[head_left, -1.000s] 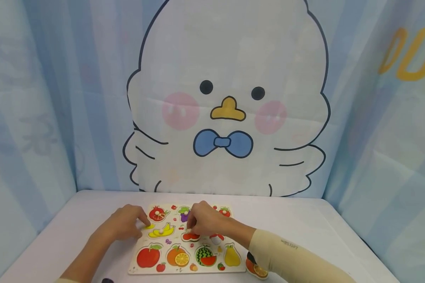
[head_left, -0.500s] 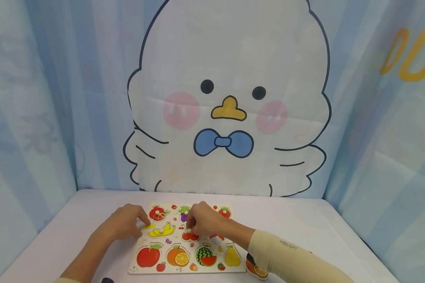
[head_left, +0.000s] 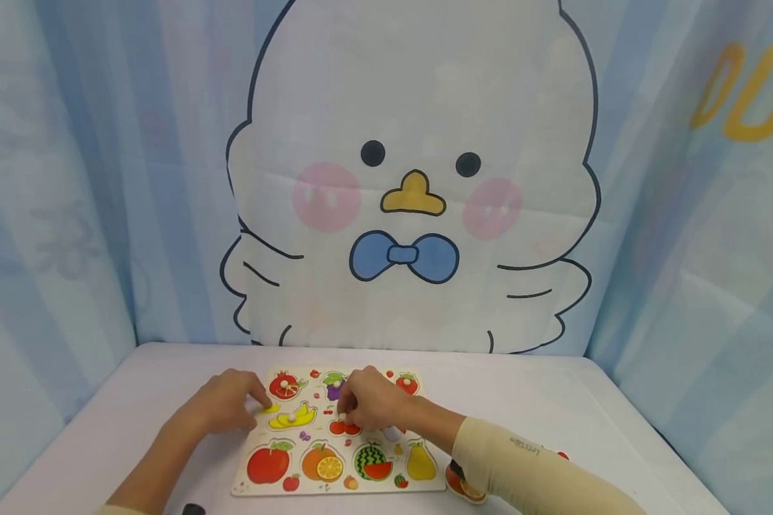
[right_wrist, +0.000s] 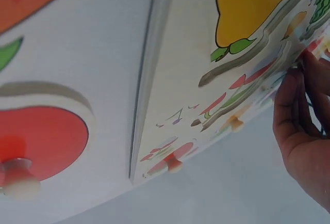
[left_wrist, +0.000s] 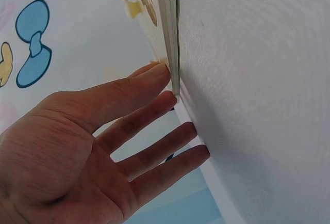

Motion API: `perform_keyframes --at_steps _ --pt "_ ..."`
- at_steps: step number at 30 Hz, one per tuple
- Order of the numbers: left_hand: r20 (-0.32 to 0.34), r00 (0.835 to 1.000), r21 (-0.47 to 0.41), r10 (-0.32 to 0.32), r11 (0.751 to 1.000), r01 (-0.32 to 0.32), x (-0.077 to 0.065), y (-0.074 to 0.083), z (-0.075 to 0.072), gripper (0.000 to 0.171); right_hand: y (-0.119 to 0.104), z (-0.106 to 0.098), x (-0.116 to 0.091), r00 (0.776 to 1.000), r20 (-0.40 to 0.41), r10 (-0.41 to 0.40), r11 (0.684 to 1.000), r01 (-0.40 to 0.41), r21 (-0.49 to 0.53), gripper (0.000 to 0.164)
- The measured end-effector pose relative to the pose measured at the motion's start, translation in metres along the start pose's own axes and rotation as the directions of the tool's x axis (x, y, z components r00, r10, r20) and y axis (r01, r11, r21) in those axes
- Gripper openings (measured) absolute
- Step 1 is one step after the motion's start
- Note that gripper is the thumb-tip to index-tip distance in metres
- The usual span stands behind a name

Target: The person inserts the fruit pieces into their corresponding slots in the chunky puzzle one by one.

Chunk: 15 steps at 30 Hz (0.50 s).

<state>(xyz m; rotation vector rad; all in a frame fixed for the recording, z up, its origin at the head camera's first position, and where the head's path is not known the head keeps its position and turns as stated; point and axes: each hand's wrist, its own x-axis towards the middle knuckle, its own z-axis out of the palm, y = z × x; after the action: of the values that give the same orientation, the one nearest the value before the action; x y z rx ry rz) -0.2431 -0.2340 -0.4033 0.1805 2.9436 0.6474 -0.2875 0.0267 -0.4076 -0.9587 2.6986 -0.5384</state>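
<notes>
A fruit puzzle board lies on the white table. My right hand reaches over its middle, and thumb and forefinger pinch the knob of the red cherry piece. In the right wrist view the fingertips of that hand meet at the board, largely covering what they hold. My left hand is at the board's left edge beside the banana piece. In the left wrist view its thumb touches the board's side edge, while the other fingers extend loosely down to the tabletop.
An orange-slice piece lies right of the board, partly behind the right sleeve. Beyond the sleeve a bit of red shows. A red piece with a knob lies beside the board. A duck-printed curtain hangs behind the table.
The cherry piece has turned slightly under my right fingers, and its two round cherries show more plainly. The left hand stays in place. The head view has shifted a little.
</notes>
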Motion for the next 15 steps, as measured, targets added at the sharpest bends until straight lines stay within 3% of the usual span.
perform_keyframes --at_steps 8,15 --pt "0.001 1.0 0.005 0.014 1.0 -0.014 0.0 0.001 0.001 0.028 0.011 -0.007 -0.004 0.994 -0.008 -0.109 0.994 0.109 -0.004 0.016" --pt "0.006 1.0 0.007 0.016 1.0 -0.016 0.0 0.0 -0.001 0.028 0.018 -0.024 -0.019 0.989 -0.05 -0.142 0.989 0.14 -0.041 0.017"
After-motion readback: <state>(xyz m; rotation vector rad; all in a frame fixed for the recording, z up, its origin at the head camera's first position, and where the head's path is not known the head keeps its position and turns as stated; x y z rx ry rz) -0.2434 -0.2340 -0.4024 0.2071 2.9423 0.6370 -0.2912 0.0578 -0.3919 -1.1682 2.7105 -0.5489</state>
